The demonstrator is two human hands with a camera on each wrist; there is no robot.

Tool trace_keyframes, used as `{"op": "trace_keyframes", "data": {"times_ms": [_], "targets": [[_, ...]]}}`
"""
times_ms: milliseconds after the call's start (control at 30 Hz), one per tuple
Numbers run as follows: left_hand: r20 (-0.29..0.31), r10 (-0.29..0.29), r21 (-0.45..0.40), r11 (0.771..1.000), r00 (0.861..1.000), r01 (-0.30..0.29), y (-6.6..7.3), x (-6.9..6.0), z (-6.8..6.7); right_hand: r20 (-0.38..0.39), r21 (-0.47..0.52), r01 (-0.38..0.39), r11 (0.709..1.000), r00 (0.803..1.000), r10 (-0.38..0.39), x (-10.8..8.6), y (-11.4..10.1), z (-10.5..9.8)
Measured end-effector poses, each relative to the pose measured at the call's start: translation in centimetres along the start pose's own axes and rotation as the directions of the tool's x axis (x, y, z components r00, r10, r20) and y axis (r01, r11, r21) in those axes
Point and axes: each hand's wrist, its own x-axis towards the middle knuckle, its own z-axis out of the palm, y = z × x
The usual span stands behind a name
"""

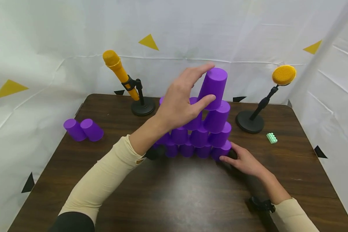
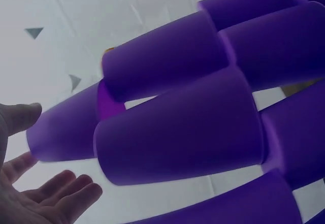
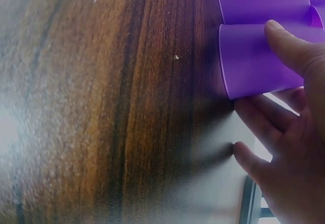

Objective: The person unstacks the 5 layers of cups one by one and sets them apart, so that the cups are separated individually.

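From the head, the left hand (image 1: 179, 100) spreads thumb and index finger about the topmost cup (image 1: 215, 84) (whether it grips, I cannot tell) above stacked purple cups (image 1: 216, 120). From the left wrist, its other fingers look relaxed. From the right wrist, the right hand (image 3: 299, 158) holds a bottom-row cup (image 3: 254, 61).

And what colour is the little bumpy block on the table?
The little bumpy block is pale mint green; it shows best in the head view.
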Motion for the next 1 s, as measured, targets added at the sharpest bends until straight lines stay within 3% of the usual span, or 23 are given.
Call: {"op": "trace_keyframes", "data": {"times_ms": [100,400,600,700,833,900,933,1000], "targets": [[-0.008,0.035,-0.016,0.999,0.999,-0.035,-0.1,0.0,0.6,0.007,0.0,0.0,1.0,1.0,0.0,0.1,-0.2,-0.1],[-0.054,0.01,-0.059,0.998,0.999,-0.013,-0.2,0.0,1.8,0.007,0.003,-0.018,1.0,1.0,0.018,0.1,-0.3,-0.1],[-0.14,0.115,-0.092,0.987,0.983,-0.129,1.0,-0.8,0.9,0.013,0.01,-0.02,1.0,1.0,0.02,-0.2,-0.4,0.2],[-0.224,0.17,-0.07,0.979,0.96,-0.19,1.8,-1.8,-0.8,0.004,0.008,-0.013,1.0,1.0,0.013,-0.1,-0.3,0.3],[-0.386,0.179,-0.072,0.972,0.905,-0.223,2.1,-3.9,-3.6,0.001,0.001,-0.013,1.0,1.0,0.013,0.0,-0.3,0.2],[-0.464,0.134,-0.076,0.979,0.876,-0.19,2.0,-5.2,-5.0,0.006,-0.001,-0.015,1.0,1.0,0.015,0.0,-0.4,0.1],[-0.502,0.103,-0.064,0.986,0.859,-0.156,1.8,-5.9,-5.6,0.008,-0.002,-0.016,1.0,1.0,0.016,0.0,-0.4,0.0],[-0.544,0.027,-0.036,0.998,0.839,-0.055,0.9,-7.5,-6.9,0.008,0.002,-0.019,1.0,1.0,0.019,0.0,-0.3,0.0]]}}
